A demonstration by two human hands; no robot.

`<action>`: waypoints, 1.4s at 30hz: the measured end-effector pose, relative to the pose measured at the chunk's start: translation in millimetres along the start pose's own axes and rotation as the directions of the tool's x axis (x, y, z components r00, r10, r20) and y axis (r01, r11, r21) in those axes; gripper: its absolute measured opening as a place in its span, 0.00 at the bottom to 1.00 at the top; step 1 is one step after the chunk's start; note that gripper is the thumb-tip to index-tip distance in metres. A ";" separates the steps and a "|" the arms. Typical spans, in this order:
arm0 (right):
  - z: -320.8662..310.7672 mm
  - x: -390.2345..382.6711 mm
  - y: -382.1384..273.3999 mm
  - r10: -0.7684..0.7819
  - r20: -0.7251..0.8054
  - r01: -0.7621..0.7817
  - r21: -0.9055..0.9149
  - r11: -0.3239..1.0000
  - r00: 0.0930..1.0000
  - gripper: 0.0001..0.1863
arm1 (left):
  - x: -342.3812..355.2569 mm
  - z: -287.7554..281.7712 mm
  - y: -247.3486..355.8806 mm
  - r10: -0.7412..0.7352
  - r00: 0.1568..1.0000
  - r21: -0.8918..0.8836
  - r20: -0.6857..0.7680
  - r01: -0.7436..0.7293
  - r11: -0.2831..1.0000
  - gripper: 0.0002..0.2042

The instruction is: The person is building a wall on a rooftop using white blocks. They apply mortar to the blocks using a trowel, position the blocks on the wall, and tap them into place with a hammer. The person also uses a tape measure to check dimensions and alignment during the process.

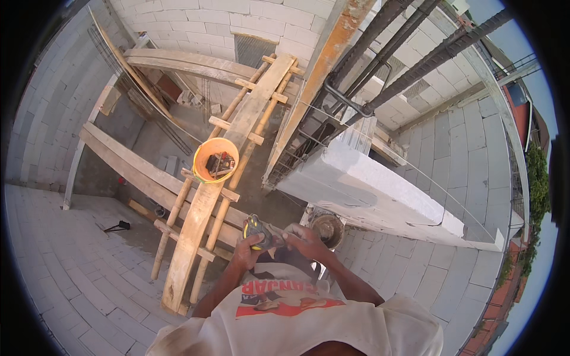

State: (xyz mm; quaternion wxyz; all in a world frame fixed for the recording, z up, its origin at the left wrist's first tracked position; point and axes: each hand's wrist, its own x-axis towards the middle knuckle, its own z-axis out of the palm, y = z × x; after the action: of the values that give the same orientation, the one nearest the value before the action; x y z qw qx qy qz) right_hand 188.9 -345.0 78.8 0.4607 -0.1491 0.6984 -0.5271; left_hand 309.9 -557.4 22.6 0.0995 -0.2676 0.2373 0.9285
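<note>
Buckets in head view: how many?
1. An orange bucket sits on the plank of the bamboo ladder, beyond the left hand. Others may be hidden behind the block wall.

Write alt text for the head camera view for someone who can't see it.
Seen from above, a person's left hand holds a yellow-and-black tape measure while the right hand touches it. Below stand a bamboo ladder, an orange bucket of tools on it, and grey block walls.
</note>
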 end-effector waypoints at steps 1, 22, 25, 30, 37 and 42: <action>-2.5 -10.8 -4.6 0.007 -0.120 0.000 0.063 0.998 0.993 0.19 | 3.8 9.7 8.9 -0.009 0.998 0.099 0.064 0.003 0.995 0.27; -0.6 -72.8 61.1 0.397 -0.297 -0.115 0.659 0.743 0.868 0.18 | 71.1 94.1 12.7 -0.481 0.787 0.909 0.386 -0.414 0.052 0.35; 7.0 -64.6 79.7 0.356 -0.313 -0.047 0.690 0.722 0.880 0.18 | 73.4 98.8 14.5 -0.562 0.737 0.908 0.375 -0.414 0.063 0.34; 6.0 -56.5 70.5 0.313 -0.463 0.206 0.774 0.599 0.829 0.11 | 81.2 102.9 41.1 -0.600 0.659 0.851 0.454 -0.520 0.072 0.29; -141.1 -220.5 75.3 0.256 -0.903 0.782 0.427 0.455 0.344 0.04 | 50.2 100.4 168.8 -0.583 0.770 0.806 0.258 -0.504 -0.311 0.26; -230.8 -342.2 86.1 0.283 -0.937 0.847 -0.028 0.530 -0.207 0.05 | 22.1 96.3 219.1 -0.505 0.765 0.729 0.400 -0.599 -0.331 0.24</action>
State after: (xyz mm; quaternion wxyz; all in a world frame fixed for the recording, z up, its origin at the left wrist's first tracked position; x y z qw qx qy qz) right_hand 209.7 65.1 174.6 -0.3698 0.2874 0.4285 -0.7727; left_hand 179.7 -698.6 167.2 0.2983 0.2825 0.8469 0.3375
